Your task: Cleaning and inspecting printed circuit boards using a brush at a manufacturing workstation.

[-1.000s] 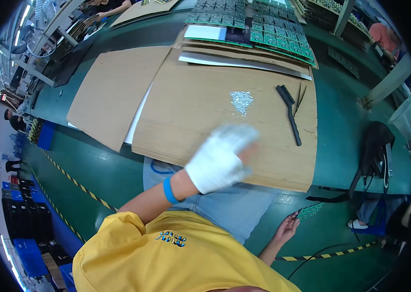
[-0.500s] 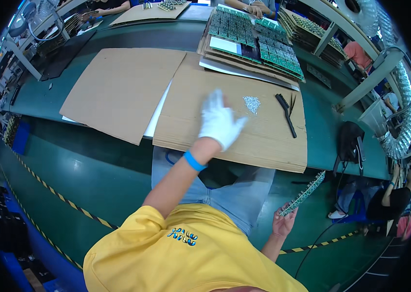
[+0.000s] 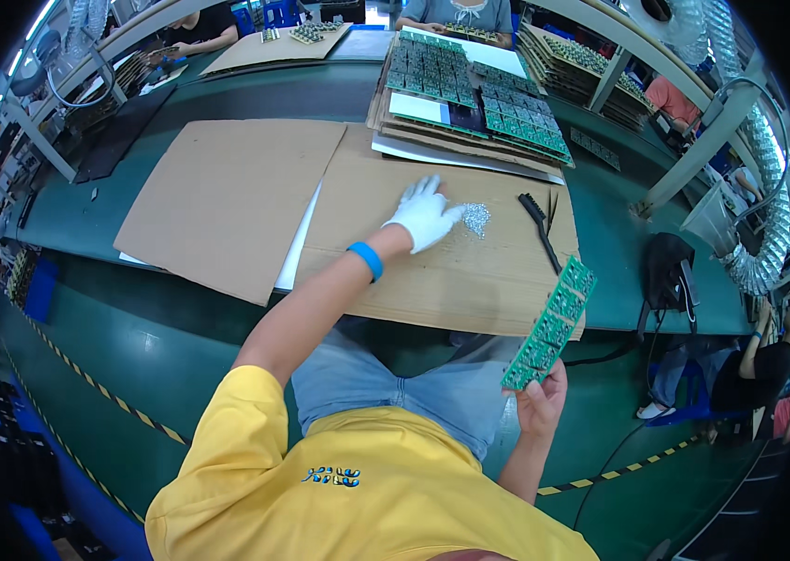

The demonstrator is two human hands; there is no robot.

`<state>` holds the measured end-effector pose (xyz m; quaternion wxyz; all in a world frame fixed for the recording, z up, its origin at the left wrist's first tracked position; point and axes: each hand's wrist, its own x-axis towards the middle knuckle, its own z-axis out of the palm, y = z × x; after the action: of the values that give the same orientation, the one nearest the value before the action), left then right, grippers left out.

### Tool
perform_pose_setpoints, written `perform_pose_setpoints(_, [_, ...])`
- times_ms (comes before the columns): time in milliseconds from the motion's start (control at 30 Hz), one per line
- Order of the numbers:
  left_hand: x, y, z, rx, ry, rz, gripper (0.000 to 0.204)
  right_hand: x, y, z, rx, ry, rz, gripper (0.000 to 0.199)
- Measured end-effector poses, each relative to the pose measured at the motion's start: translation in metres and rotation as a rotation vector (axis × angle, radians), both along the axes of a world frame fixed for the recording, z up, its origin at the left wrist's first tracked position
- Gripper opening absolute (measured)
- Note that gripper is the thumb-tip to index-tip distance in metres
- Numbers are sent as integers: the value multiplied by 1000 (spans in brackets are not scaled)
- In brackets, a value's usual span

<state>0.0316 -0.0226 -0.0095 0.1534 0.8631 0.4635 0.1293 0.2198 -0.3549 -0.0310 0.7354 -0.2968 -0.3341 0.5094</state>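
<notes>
My left hand (image 3: 424, 214), in a white glove with a bare fingertip showing, rests on or just over the cardboard sheet (image 3: 386, 280). Its fingers are stretched out and its thumb points at a small heap of shiny silver bits (image 3: 476, 220), too tiny to make out singly. Bare and gloveless, my right hand (image 3: 542, 400) grips the lower end of a long green circuit board panel (image 3: 552, 327). The panel is tilted, its upper end over the cardboard's near right corner. Beyond it lie a black brush (image 3: 540, 229) and dark tweezers (image 3: 552, 210).
A second cardboard sheet (image 3: 227, 201) lies to the left. Stacked circuit boards (image 3: 432, 70) on cardboard stand at the back. At the right are a black bag (image 3: 671, 271), a metal frame post (image 3: 694, 159) and a silver flexible duct (image 3: 758, 271). Co-workers sit across the table and at right.
My right hand has raised the circuit board panel toward the table and turned its broad face into view. My left hand has shifted slightly, its thumb now closer to the silver bits.
</notes>
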Motion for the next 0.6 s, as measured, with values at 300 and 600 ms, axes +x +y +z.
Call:
perform_pose_setpoints(300, [-74,45,-8,357,182,362,61,29,70,25,-135,-323,-96,15])
perform_pose_setpoints(600, [-9,-16,14,75,43,-3,59,30,120,8,-110,-181,-84,10])
